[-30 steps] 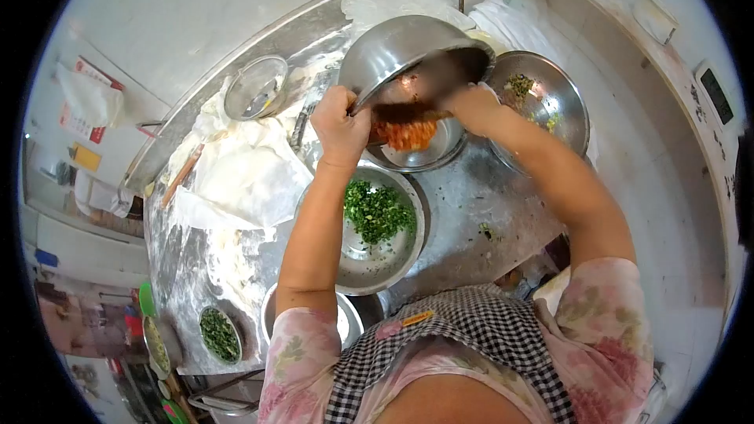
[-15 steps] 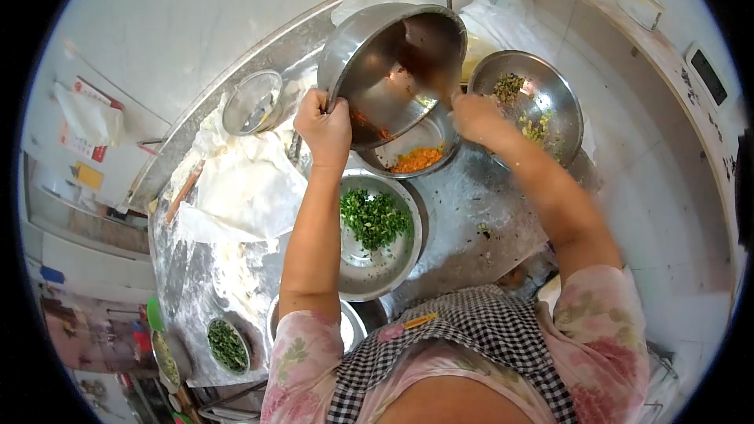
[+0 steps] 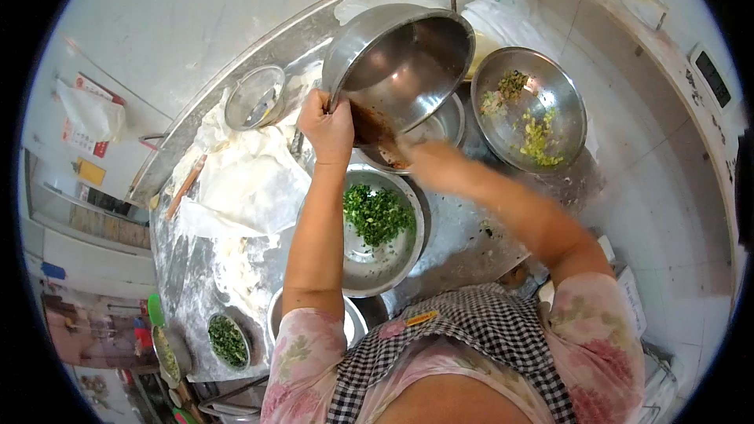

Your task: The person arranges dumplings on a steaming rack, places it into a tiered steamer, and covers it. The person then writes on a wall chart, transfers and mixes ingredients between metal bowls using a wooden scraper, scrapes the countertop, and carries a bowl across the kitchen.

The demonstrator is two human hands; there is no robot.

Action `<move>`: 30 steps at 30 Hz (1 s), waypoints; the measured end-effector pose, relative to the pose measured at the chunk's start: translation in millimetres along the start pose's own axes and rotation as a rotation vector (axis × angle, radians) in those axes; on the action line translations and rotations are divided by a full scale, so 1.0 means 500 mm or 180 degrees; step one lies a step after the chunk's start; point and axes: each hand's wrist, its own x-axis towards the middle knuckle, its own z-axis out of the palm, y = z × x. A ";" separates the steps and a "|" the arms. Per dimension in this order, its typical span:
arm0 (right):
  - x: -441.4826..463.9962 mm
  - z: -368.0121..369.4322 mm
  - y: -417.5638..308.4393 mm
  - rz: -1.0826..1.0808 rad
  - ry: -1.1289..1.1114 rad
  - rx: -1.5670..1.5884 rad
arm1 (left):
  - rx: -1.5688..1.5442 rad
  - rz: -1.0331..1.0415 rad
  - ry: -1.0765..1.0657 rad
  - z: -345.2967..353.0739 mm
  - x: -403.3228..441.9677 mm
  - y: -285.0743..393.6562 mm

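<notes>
My left hand [image 3: 326,132] is closed on the rim of a large steel bowl [image 3: 420,63], which is tilted with its mouth toward me. Reddish-brown residue shows along its lower inner side. At that lower edge is my right hand [image 3: 436,165], blurred and curled around something I cannot make out. A second metal bowl [image 3: 449,122] stands underneath, mostly hidden; only a little orange food shows in it. Closer to me, a bowl [image 3: 397,271] holds chopped greens [image 3: 378,216]. On the right, a steel bowl [image 3: 572,114] contains small piles of chopped ingredients [image 3: 540,137].
White cloth [image 3: 251,180] and flour cover the table's left part, with a wooden rolling pin [image 3: 186,187] and a sieve-like round container [image 3: 255,98]. A small bowl of dark greens [image 3: 228,341] sits at the near left. A wall [image 3: 236,8] borders the table's far side.
My right hand has swung left and toward me, from the bowl's right rim to its lower edge. The tilted bowl has shifted slightly right, covering most of the orange food.
</notes>
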 end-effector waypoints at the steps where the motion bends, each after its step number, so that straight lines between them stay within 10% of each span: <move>1: 0.012 -0.022 0.022 0.0293 -0.0188 -0.0203 | 0.0055 0.0080 -0.0010 -0.006 0.007 -0.002; 7: 0.083 -0.077 0.150 0.0296 0.1030 -0.0474 | -0.0259 0.0072 -0.0260 -0.016 0.021 0.008; 19: -0.019 -0.123 0.151 -0.0290 -0.0107 -0.1892 | 0.0053 0.0124 0.0276 0.017 0.062 -0.043; 30: -0.086 -0.140 0.134 0.0206 0.1454 0.1628 | -0.0646 -0.1182 0.1186 -0.021 0.096 -0.100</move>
